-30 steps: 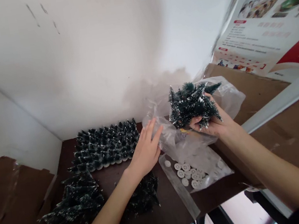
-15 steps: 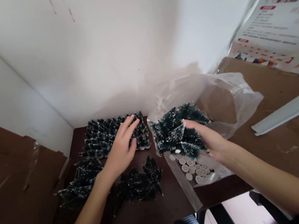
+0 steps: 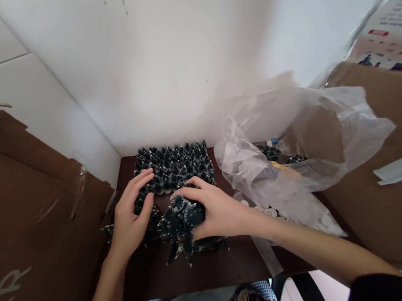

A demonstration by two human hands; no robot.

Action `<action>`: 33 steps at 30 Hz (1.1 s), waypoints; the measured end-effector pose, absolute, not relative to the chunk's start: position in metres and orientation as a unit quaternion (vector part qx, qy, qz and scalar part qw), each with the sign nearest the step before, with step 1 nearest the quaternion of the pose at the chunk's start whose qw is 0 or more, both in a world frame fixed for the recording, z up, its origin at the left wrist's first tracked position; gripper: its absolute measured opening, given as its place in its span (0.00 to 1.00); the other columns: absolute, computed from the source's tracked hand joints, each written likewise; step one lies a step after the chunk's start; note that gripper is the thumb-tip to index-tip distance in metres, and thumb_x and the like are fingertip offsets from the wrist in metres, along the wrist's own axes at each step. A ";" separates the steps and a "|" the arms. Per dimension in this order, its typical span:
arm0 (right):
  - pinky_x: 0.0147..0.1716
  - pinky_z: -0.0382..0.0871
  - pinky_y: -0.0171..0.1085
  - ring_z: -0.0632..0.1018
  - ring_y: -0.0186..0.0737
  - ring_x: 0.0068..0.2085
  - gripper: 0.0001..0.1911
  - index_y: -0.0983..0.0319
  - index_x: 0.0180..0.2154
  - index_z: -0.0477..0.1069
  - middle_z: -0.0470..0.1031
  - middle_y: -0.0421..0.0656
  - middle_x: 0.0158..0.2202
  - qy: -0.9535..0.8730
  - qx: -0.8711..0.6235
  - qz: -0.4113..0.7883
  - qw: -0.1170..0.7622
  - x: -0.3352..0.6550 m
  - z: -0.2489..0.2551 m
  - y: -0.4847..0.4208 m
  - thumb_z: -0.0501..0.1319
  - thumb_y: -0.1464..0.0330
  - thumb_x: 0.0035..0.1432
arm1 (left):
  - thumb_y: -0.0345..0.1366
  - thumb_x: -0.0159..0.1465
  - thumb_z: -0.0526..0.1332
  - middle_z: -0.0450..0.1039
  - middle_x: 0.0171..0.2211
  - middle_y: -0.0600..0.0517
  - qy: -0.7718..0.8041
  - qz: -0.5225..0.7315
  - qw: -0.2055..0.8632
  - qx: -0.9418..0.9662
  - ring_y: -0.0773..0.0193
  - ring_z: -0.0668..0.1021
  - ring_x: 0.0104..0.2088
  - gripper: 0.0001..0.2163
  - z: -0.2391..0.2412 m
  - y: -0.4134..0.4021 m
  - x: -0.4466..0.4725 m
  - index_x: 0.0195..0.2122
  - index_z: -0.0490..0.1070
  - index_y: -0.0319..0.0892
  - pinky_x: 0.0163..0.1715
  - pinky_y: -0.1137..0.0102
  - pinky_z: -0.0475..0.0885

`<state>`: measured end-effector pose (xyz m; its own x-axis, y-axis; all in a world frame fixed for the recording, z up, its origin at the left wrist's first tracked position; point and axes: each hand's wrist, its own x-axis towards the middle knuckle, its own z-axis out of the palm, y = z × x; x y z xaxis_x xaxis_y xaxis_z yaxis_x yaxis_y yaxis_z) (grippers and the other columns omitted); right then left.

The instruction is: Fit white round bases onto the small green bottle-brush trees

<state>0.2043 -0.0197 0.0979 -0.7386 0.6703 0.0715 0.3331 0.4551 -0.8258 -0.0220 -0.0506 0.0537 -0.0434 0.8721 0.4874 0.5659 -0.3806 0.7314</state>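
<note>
My right hand point(image 3: 212, 207) is closed around a bunch of miniature frosted pine trees point(image 3: 183, 217), dark green with white tips, held above the front of the brown table point(image 3: 220, 269). Under the bunch lie more of these little trees point(image 3: 211, 243), partly covered. My left hand point(image 3: 133, 214) has its thumb and fingers apart, over a pile of trees on the left that it mostly hides; nothing shows in its grasp. Behind both hands, many small trees point(image 3: 176, 162) stand upright in tight rows against the wall.
A crumpled clear plastic bag point(image 3: 252, 162) lies at right, with more trees point(image 3: 270, 151) and white round discs point(image 3: 272, 212) in or beneath it. Cardboard boxes flank the table, one at left point(image 3: 21, 199) and one at right point(image 3: 381, 203). A white wall point(image 3: 172, 63) closes the back.
My right hand has carried the bunch of trees leftward from the plastic bag to the middle of the table. My left hand has drawn back from the upright rows. The view has shifted left.
</note>
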 end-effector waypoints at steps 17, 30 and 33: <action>0.52 0.70 0.63 0.65 0.67 0.63 0.62 0.55 0.70 0.40 0.53 0.57 0.66 -0.892 -0.283 0.330 0.124 0.134 0.057 -0.028 0.76 0.64 0.43 | 0.40 0.71 0.56 0.72 0.59 0.47 0.524 0.504 0.250 0.640 0.55 0.72 0.60 0.16 0.050 -0.071 -0.032 0.57 0.72 0.44 0.64 0.60 0.65; 0.62 0.52 0.70 0.58 0.64 0.68 0.62 0.54 0.68 0.43 0.53 0.56 0.68 -0.848 -0.256 0.437 0.154 0.144 0.054 -0.017 0.73 0.45 0.41 | 0.45 0.69 0.57 0.73 0.58 0.50 0.588 0.420 0.192 0.664 0.53 0.73 0.59 0.16 0.073 -0.073 -0.060 0.55 0.73 0.48 0.63 0.59 0.64; 0.64 0.57 0.61 0.58 0.61 0.69 0.63 0.58 0.68 0.42 0.51 0.58 0.68 -0.828 -0.251 0.470 0.174 0.145 0.048 -0.016 0.73 0.45 0.42 | 0.50 0.69 0.56 0.73 0.57 0.48 0.639 0.350 0.160 0.666 0.51 0.74 0.57 0.19 0.074 -0.070 -0.077 0.55 0.72 0.47 0.62 0.57 0.66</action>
